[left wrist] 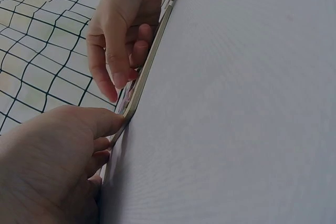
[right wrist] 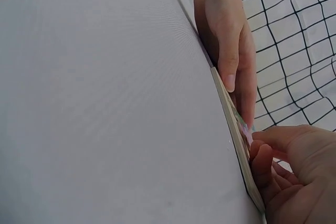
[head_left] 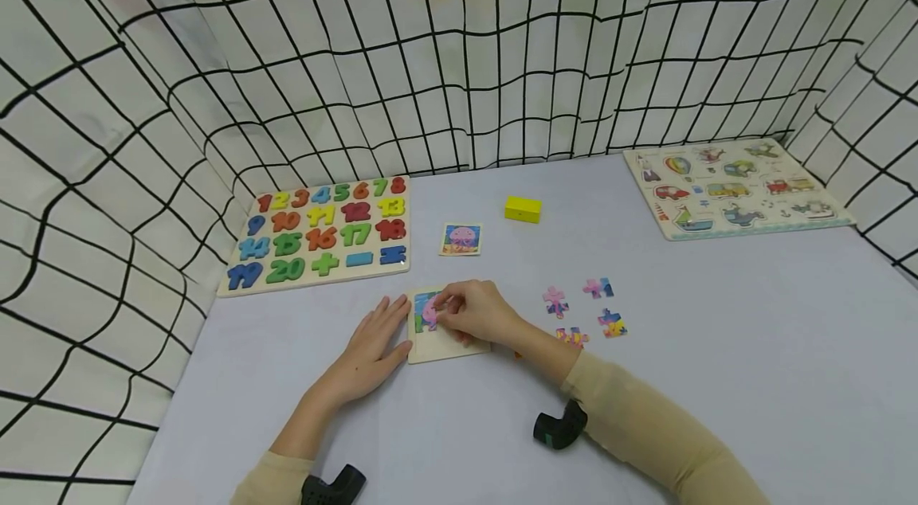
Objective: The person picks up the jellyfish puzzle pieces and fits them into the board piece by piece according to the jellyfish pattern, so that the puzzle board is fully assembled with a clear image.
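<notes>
A small wooden puzzle tray (head_left: 437, 348) lies on the white table, with jigsaw pieces (head_left: 423, 315) showing a pink and blue picture in its left part. My left hand (head_left: 374, 350) rests flat at the tray's left edge, fingers straight and thumb at the near left corner. Over the tray's middle, my right hand (head_left: 473, 311) has thumb and index finger together at a pink jigsaw piece (right wrist: 245, 131), which stands tilted at the fingertips in the right wrist view. The hand covers the tray's right part.
Several loose jigsaw pieces (head_left: 555, 302) lie right of the tray, some near the right forearm. Behind it are a picture card (head_left: 461, 240) and a yellow block (head_left: 523, 209). A number board (head_left: 315, 242) stands left, a vehicle board (head_left: 739, 190) far right. Black netting (head_left: 495, 59) encloses the table.
</notes>
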`<state>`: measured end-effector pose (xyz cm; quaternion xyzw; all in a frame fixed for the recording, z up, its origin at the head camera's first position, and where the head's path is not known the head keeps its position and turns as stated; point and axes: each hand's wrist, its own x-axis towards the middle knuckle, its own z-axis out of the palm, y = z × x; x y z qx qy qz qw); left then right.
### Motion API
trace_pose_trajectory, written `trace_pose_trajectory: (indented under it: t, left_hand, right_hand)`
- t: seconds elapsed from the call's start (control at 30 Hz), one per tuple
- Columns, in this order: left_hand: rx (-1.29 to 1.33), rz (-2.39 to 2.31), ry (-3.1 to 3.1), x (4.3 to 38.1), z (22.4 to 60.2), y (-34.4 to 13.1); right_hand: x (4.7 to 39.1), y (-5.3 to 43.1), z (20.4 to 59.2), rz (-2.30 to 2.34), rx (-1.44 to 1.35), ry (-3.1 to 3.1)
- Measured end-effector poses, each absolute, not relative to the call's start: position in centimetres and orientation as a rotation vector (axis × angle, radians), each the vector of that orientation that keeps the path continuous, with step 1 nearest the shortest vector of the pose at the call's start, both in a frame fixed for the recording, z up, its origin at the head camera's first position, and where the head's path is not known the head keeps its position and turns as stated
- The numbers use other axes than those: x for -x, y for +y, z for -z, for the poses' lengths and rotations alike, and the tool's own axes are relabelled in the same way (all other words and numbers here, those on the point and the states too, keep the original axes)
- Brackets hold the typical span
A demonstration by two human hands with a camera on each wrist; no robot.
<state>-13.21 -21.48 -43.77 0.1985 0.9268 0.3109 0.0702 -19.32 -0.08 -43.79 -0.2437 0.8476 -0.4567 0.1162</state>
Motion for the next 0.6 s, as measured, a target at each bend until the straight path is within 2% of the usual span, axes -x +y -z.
trace_pose_trajectory:
  t: [0.2,0.6]
  left_hand:
    - [-0.611,-0.957,2.790,13.18,43.78,-21.43]
    - [-0.625,-0.934,2.806,13.17,43.77,-21.34]
  right_hand:
    - [19.16,-0.10,43.52,1.215,0.838,2.577]
    - [19.12,-0.11,43.47,1.205,0.833,2.581]
